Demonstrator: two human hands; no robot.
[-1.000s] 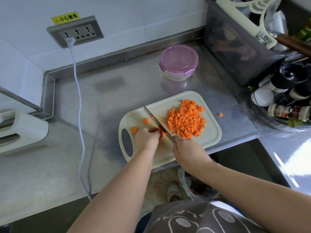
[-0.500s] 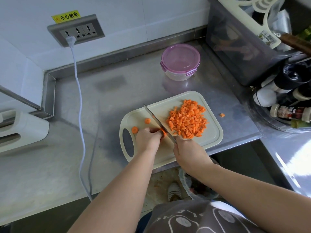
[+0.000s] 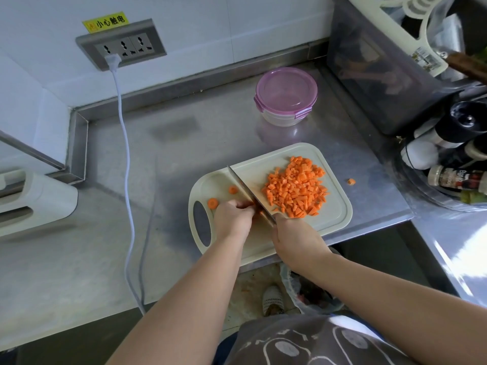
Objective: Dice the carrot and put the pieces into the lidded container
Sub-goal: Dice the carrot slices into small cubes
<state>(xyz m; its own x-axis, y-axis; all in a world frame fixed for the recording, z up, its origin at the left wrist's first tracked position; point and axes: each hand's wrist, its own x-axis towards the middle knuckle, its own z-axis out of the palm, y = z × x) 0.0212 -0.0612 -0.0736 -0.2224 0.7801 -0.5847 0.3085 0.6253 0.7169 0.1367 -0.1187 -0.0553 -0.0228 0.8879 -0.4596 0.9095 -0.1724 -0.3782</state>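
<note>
Carrot dice (image 3: pixel 296 188) lie heaped on the right half of the cutting board (image 3: pixel 336 216), with the lidded container (image 3: pixel 286 94) standing closed behind it. The right hand (image 3: pixel 295 241) grips the knife (image 3: pixel 245 189), its blade across the board, while the left hand (image 3: pixel 232 218) pins a small carrot piece (image 3: pixel 260 211) beside the blade with curled fingers.

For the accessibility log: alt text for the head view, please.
On a pale cutting board, a person's right hand grips a knife, its blade beside the left hand, which pins a mostly hidden carrot piece. Diced carrot is piled right of the blade; a closed pink-lidded container stands behind the board.
</note>
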